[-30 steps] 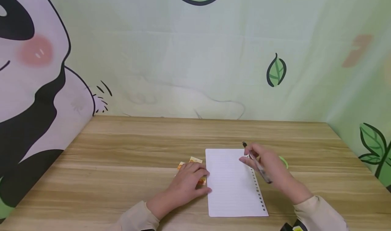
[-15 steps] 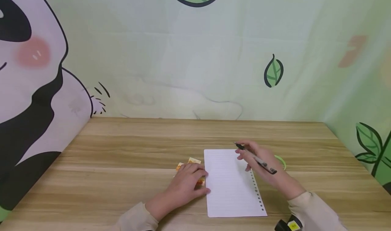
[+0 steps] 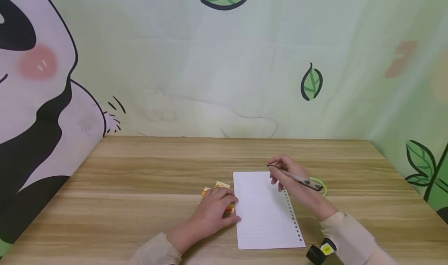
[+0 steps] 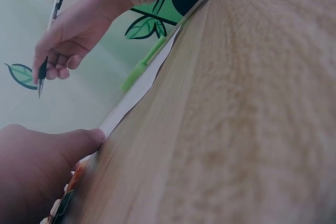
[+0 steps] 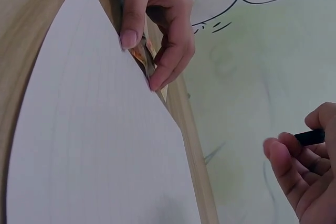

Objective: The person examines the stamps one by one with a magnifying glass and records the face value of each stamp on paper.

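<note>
A white sheet of lined loose-leaf paper (image 3: 262, 214) lies on the table, its punched holes along the right edge. My left hand (image 3: 213, 210) rests at the sheet's left edge, thumb and fingertips touching it. Partly hidden under that hand are small orange and yellow packets (image 3: 223, 185). Above the sheet's upper right corner, my right hand (image 3: 291, 166) holds a pen (image 3: 309, 183) with a clear barrel and dark grip. In the left wrist view the pen's bare metal tip (image 4: 40, 88) points down, clear of the paper. The right wrist view shows the pen's dark grip (image 5: 310, 138) between the fingers.
A bright green item with a curved outline (image 3: 323, 184) lies behind the right hand, partly hidden. The wood-grain table (image 3: 157, 164) ends at a pale backdrop (image 3: 210, 62) printed with leaves and a panda. A black camera (image 3: 316, 253) sits on the right wrist.
The right hand has turned and shifted slightly left and away, bringing the pen from steep to flatter, its tip toward the upper left. The left hand stays in place on the paper's edge.
</note>
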Action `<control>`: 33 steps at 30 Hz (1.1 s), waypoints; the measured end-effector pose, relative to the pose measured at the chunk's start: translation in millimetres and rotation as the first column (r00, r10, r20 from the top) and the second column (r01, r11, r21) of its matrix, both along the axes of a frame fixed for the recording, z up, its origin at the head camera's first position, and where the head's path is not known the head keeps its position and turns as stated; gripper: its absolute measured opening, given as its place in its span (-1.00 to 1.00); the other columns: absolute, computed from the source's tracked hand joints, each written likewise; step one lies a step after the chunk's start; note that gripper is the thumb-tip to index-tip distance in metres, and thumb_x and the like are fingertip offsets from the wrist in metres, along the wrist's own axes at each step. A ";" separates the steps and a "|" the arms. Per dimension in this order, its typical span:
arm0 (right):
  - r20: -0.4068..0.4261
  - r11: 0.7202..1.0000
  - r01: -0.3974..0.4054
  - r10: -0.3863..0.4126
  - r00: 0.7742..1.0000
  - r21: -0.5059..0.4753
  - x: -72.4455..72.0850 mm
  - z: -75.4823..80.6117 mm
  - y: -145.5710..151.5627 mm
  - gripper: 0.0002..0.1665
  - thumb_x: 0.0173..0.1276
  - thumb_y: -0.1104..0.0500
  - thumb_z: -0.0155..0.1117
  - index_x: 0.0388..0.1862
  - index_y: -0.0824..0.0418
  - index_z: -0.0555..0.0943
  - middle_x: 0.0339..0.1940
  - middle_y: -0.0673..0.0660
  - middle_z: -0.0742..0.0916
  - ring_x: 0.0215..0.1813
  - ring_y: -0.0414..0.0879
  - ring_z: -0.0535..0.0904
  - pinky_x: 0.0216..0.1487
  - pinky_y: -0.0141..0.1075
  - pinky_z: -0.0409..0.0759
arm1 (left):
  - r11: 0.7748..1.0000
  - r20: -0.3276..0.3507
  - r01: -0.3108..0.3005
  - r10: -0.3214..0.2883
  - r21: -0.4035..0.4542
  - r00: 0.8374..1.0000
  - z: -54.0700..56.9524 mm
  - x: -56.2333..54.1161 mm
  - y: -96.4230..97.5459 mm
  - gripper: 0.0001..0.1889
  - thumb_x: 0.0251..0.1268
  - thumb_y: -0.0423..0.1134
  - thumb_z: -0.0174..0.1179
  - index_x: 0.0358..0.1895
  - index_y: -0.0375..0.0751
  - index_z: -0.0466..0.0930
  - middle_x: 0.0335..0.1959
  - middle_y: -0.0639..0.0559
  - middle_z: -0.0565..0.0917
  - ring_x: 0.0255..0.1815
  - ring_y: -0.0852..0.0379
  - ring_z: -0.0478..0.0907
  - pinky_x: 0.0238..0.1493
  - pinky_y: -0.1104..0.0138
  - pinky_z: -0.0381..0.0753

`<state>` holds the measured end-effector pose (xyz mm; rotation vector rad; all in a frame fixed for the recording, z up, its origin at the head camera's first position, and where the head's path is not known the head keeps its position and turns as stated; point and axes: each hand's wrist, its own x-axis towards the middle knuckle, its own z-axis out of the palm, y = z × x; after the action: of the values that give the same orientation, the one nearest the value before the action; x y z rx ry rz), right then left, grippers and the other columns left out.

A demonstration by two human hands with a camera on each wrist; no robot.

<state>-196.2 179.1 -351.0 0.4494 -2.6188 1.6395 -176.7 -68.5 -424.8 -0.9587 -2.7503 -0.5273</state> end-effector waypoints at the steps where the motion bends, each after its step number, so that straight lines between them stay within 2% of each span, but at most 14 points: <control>1: 0.012 1.000 -0.009 0.009 1.000 -0.019 -1.0 -0.4 -1.8 -0.70 0.43 0.21 0.08 0.06 0.36 0.44 -0.31 0.26 0.63 -0.35 -0.10 0.60 -0.49 -0.30 0.64 | 1.000 -0.004 0.001 -0.001 0.000 1.000 -0.1 0.0 0.1 -0.55 0.09 0.08 0.35 -0.03 -0.10 0.62 0.08 0.05 0.58 0.18 0.08 0.45 0.30 0.11 0.37; 7: 0.063 0.998 -0.057 0.057 0.996 -0.014 -3.4 -4.7 -13.7 -0.68 0.42 0.23 0.06 0.06 0.41 0.45 -0.10 0.41 0.67 -0.21 -0.07 0.68 -0.44 -0.26 0.69 | 1.000 -0.016 0.004 -0.004 -0.002 1.000 -0.1 -0.7 -0.2 -0.56 0.09 0.09 0.34 -0.04 -0.09 0.62 0.08 0.04 0.58 0.17 0.08 0.46 0.28 0.12 0.38; 15: 0.133 0.998 -0.051 0.056 0.990 -0.038 -8.1 -24.4 -33.3 -0.74 0.38 0.16 0.19 -0.11 0.35 0.51 -0.34 0.29 0.64 -0.41 -0.11 0.59 -0.51 -0.30 0.66 | 1.000 -0.003 0.005 -0.005 -0.016 1.000 0.6 -0.4 -0.1 -0.57 0.12 0.09 0.32 -0.03 -0.09 0.61 0.09 0.04 0.58 0.18 0.08 0.45 0.27 0.12 0.38; 18: 0.149 0.998 -0.041 0.049 0.988 -0.056 -9.8 -31.7 -38.8 -0.78 0.35 0.21 0.19 -0.15 0.37 0.51 -0.41 0.23 0.64 -0.47 -0.13 0.57 -0.53 -0.32 0.64 | 1.000 -0.005 0.008 -0.008 -0.019 1.000 1.4 0.4 0.3 -0.57 0.12 0.09 0.32 -0.04 -0.09 0.61 0.08 0.04 0.57 0.17 0.08 0.45 0.26 0.12 0.39; 23: 0.146 0.999 -0.022 0.029 0.989 -0.045 -11.3 -42.0 -43.0 -0.80 0.28 0.26 0.21 -0.20 0.39 0.52 -0.46 0.14 0.63 -0.50 -0.16 0.55 -0.54 -0.36 0.61 | 1.000 -0.001 0.011 -0.011 -0.018 1.000 1.4 2.4 0.4 -0.58 0.13 0.09 0.31 -0.03 -0.09 0.61 0.08 0.05 0.57 0.17 0.10 0.45 0.25 0.13 0.40; 30: 0.127 1.000 -0.002 0.001 0.992 0.014 -14.3 -55.8 -43.5 -0.86 0.25 0.27 0.18 -0.25 0.33 0.55 -0.56 0.13 0.62 -0.60 -0.20 0.47 -0.61 -0.43 0.47 | 1.000 0.001 0.007 -0.007 -0.018 1.000 2.0 2.6 0.4 -0.57 0.14 0.09 0.31 -0.02 -0.09 0.60 0.09 0.06 0.57 0.18 0.11 0.44 0.25 0.14 0.40; 33: 0.132 1.000 0.012 -0.014 0.991 0.016 -14.7 -61.4 -43.3 -0.89 0.24 0.27 0.17 -0.29 0.31 0.55 -0.57 0.07 0.59 -0.58 -0.23 0.45 -0.57 -0.47 0.42 | 1.000 0.007 0.003 -0.003 -0.026 1.000 2.2 2.3 0.4 -0.56 0.14 0.09 0.30 0.00 -0.09 0.60 0.10 0.07 0.56 0.20 0.11 0.44 0.27 0.14 0.40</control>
<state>-210.9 135.8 -412.3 0.3353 -2.7219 1.7035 -174.4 -68.1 -422.6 -0.9685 -2.7690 -0.4975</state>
